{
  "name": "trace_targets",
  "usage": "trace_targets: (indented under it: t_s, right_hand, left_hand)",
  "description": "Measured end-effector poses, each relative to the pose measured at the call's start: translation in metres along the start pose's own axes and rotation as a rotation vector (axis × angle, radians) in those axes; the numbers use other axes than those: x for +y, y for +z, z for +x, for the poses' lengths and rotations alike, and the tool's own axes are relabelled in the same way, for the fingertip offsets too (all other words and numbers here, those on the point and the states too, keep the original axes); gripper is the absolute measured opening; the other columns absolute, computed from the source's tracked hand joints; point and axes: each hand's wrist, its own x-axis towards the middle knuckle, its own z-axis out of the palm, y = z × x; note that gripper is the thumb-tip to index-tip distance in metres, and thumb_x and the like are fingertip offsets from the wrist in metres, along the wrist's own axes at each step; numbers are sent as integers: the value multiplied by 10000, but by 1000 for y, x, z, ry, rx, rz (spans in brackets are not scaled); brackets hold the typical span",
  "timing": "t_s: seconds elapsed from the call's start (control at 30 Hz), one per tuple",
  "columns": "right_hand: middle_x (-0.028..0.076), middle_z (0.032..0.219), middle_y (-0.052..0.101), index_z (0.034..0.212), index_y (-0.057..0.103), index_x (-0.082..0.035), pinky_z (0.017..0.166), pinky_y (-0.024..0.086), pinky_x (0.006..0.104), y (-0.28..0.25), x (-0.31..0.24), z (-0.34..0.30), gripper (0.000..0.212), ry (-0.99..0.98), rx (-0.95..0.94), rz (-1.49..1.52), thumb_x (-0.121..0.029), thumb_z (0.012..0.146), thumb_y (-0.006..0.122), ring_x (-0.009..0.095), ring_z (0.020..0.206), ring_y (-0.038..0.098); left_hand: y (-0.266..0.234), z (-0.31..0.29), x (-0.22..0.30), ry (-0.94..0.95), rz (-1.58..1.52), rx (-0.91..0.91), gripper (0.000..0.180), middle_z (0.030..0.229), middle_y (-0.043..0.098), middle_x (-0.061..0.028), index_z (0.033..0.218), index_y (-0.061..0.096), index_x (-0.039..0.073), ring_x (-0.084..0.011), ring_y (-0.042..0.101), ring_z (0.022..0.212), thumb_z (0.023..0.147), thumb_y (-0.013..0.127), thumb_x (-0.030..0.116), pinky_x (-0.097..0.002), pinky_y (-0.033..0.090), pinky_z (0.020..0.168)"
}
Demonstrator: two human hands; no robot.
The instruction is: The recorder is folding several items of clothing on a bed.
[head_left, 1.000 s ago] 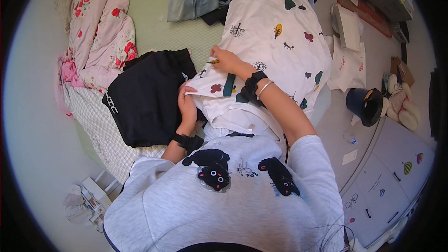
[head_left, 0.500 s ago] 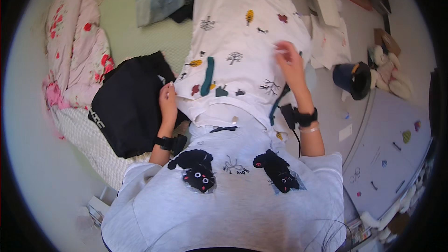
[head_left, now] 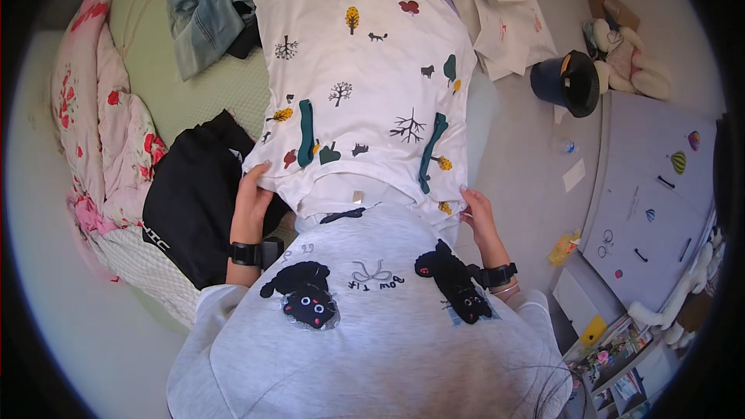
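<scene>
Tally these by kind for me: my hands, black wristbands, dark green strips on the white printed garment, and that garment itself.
Hands, left and right: 2
Black wristbands: 2
Dark green strips: 2
White printed garment: 1
Total: 7

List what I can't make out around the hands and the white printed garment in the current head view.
All in the head view:
- White printed garment: far end cut off by the top edge; underside faces down.
- Left hand and right hand: undersides of the fingers hidden by hands and cloth, so grip is unclear.
- Jeans: partly covered by the garment.
- Dark blue bin: contents lost in shadow.
</scene>
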Motion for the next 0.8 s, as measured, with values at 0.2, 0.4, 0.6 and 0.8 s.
trace_targets:
  t_s: [0.2,0.4,0.6,0.8]
  right_hand:
    - [-2,846,592,942,561,-103,672,391,218,7,-13,-15,306,-6,-79,-22,-343,763,623,69,727,523]
    - [56,947,577,1045,498,-29,759,403,244,24,-43,-39,302,-319,22,347,-129,771,576,103,866,526]
    - [30,870,545,945,466,-25,729,413,216,50,-98,-69,230,-566,-13,320,-31,746,580,75,785,520]
    - [9,833,515,913,447,-40,664,419,197,78,-150,-84,244,-767,-209,196,-13,731,607,52,752,503]
  left_hand:
    - [11,-12,9,121,31,-36,386,1204,489,-135,1192,422,-45,-233,496,1086,856,471,139,-342,394,926]
    - [49,-31,44,327,198,15,350,1157,522,-93,1173,454,-15,-186,506,1054,866,483,152,-295,382,905]
    - [106,-60,71,364,553,-52,296,1011,569,-35,1111,511,-8,-92,501,925,876,495,170,-221,374,819]
    - [181,-75,84,533,1002,-608,324,855,552,-54,1138,474,-23,-122,502,778,862,453,146,-250,396,723]
